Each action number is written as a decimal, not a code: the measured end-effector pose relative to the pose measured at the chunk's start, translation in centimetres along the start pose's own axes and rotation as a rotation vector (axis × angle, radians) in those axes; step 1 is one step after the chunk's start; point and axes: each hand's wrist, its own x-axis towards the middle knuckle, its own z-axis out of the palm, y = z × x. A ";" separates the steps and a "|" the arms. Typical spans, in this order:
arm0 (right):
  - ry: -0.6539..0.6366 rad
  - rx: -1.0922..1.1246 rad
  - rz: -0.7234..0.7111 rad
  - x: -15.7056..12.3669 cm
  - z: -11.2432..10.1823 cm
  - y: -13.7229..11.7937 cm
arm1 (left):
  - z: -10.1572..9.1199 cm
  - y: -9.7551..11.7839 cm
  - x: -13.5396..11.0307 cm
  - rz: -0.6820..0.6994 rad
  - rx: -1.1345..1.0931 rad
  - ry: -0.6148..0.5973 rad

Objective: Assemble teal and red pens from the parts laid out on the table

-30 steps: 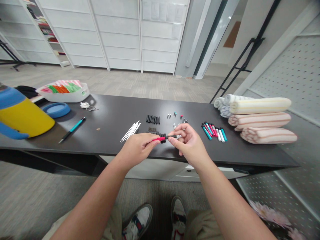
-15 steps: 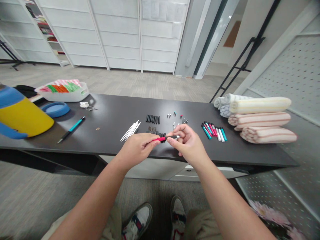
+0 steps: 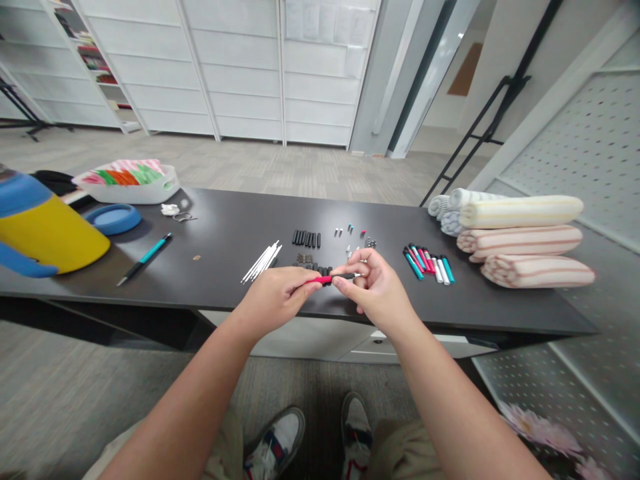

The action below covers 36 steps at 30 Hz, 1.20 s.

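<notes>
A red and black pen (image 3: 323, 279) lies level between my two hands, above the front of the dark table. My left hand (image 3: 275, 297) pinches its red barrel. The fingers of my right hand (image 3: 373, 280) close on the black grip, and a pale tip pokes out past them on the right. Just behind the hands are black grips (image 3: 307, 238) in a row, small springs (image 3: 304, 259) and more dark pieces partly covered by my fingers. White refills (image 3: 261, 261) lie fanned out left of my left hand. Small white, blue and red caps (image 3: 351, 228) sit beyond my right hand.
Coloured pen barrels (image 3: 427, 262) lie to the right, before rolled towels (image 3: 525, 240). On the left are an assembled teal pen (image 3: 145, 259), a yellow and blue container (image 3: 55, 227), a blue lid (image 3: 114, 218) and a white basket (image 3: 135, 192). The table (image 3: 225, 223) ends close below my hands.
Both hands keep their hold on the pen in nearly the same place. The pale tip shows slightly less beyond my right fingers; otherwise the view shifts only a little.
</notes>
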 end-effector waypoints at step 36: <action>0.330 -1.345 -0.069 3.1 -7.1 1.8 | -1.4 -0.8 0.6 -0.476 -1.052 0.590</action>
